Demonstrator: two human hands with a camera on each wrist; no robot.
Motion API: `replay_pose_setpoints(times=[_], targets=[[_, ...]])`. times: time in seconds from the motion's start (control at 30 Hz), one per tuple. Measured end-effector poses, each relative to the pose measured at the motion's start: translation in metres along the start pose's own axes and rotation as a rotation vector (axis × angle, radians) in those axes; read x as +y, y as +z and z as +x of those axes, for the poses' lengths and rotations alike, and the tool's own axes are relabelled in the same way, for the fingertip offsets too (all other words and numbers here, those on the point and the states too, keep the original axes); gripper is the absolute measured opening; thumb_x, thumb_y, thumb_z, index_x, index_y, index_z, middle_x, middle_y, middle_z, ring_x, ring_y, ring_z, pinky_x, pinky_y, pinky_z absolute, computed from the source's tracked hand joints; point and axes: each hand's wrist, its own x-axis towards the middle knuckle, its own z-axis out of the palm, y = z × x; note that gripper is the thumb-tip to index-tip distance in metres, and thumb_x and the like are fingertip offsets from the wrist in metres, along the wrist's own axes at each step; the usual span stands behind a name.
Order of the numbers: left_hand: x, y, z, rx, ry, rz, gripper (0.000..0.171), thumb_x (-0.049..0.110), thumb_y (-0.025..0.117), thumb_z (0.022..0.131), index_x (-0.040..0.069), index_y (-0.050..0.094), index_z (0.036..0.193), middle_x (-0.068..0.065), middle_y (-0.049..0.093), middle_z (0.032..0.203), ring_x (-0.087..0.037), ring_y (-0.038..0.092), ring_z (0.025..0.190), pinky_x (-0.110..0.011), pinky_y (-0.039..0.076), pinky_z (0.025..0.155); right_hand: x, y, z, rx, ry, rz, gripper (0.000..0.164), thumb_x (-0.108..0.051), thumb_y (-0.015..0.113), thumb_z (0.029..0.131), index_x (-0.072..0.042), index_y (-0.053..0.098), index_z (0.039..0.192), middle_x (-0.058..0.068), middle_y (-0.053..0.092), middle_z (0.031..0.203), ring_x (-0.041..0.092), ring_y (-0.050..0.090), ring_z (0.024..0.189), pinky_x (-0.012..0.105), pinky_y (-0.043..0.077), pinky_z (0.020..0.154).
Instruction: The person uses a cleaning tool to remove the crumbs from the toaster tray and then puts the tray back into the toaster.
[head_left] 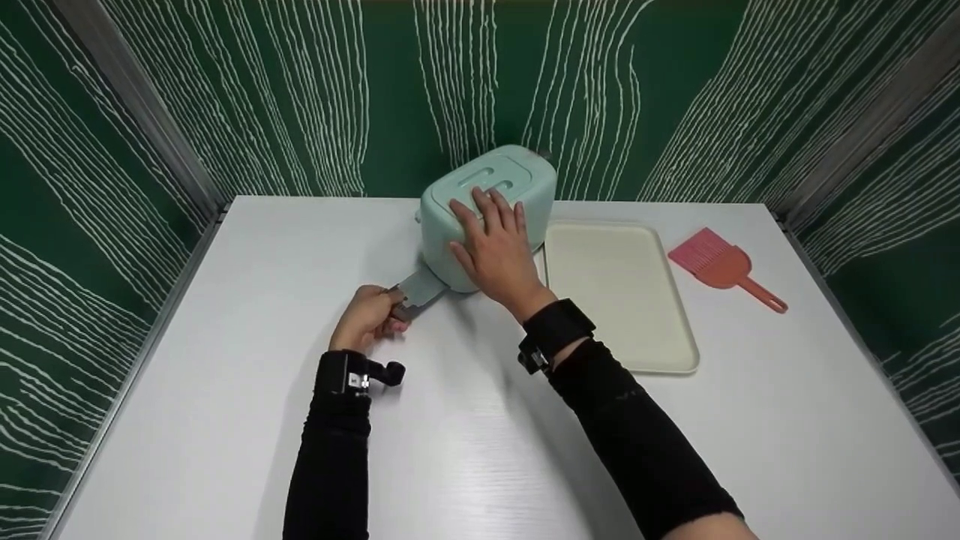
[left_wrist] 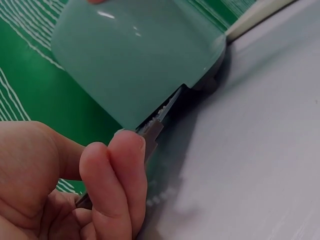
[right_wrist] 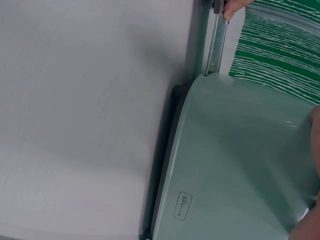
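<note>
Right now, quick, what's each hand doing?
Left hand: closed, gripping the gray tray.
Right hand: open, resting on the toaster.

Head view bright, soft sheen on the near tabletop (head_left: 472, 450) — wrist views dimmer, perhaps slightly blurred — toaster (left_wrist: 137, 57) glinting.

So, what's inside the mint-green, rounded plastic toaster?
A flat grey tray juts from low on the toaster, gripped by the left hand. Any part further in is hidden; the rest of the inside is covered in every view, so other contents can't be seen.
</note>
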Motion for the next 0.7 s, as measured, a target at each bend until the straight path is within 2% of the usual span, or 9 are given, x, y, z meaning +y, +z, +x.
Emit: replay_pose_setpoints(times=[0.17, 0.4, 0.7], targets=[[-0.002, -0.004, -0.002, -0.017, 0.006, 0.002, 0.025, 0.014, 0.048, 0.114, -0.009, 0.052, 0.123, -0.004, 0.066, 0.074, -0.005, 0.062, 0.049, -0.015, 0.050, 0.046, 0.001, 0.001, 0.000, 0.017, -0.014, 0.000, 0.059, -0.045, 0.050, 0.114, -0.022, 0.037, 0.167, 0.018, 0.029, 0.174, 0.041, 0.024, 0.164, 0.070, 0.015, 0.134], [-0.005, -0.010, -0.002, -0.029, 0.011, -0.002, 0.022, 0.014, 0.048, 0.114, -0.008, 0.053, 0.120, -0.003, 0.066, 0.072, -0.005, 0.065, 0.051, -0.014, 0.052, 0.047, 0.001, 0.002, -0.001, 0.017, -0.021, 0.011, 0.058, -0.045, 0.048, 0.115, -0.021, 0.037, 0.167, 0.019, 0.029, 0.174, 0.041, 0.023, 0.164, 0.070, 0.015, 0.134], [-0.007, -0.014, -0.003, -0.043, 0.014, 0.007, 0.021, 0.013, 0.047, 0.114, -0.007, 0.052, 0.119, -0.003, 0.066, 0.071, -0.004, 0.062, 0.049, -0.014, 0.049, 0.045, 0.001, 0.002, -0.001, 0.014, -0.019, 0.000, 0.059, -0.045, 0.048, 0.115, -0.021, 0.036, 0.167, 0.019, 0.028, 0.174, 0.042, 0.023, 0.164, 0.070, 0.015, 0.134]])
